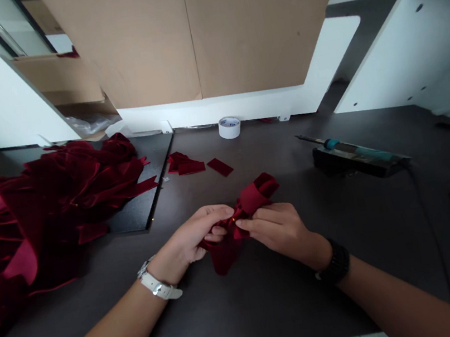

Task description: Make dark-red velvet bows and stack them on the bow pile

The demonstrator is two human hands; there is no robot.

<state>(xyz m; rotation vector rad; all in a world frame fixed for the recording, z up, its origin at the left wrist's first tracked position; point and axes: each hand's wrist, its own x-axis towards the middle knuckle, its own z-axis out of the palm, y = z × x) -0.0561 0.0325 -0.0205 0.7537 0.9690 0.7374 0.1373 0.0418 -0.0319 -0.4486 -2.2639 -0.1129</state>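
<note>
Dark red velvet heap (64,198) lies far L of the hands, on the dark bench (271,308). Velvet ribbon loop (252,198) is held over the bench, mid-view, long axis running lower-L to upper-R. L hand (195,235) and R hand (272,234) are both curled, pinching it; R hand prob. nearer the loop end. Soldering iron (358,151) sits well to R.

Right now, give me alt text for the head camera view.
The left hand and right hand pinch a folded dark red velvet ribbon over a dark worktop. A heap of red velvet lies left, a soldering iron right, a roll of white tape behind.
</note>
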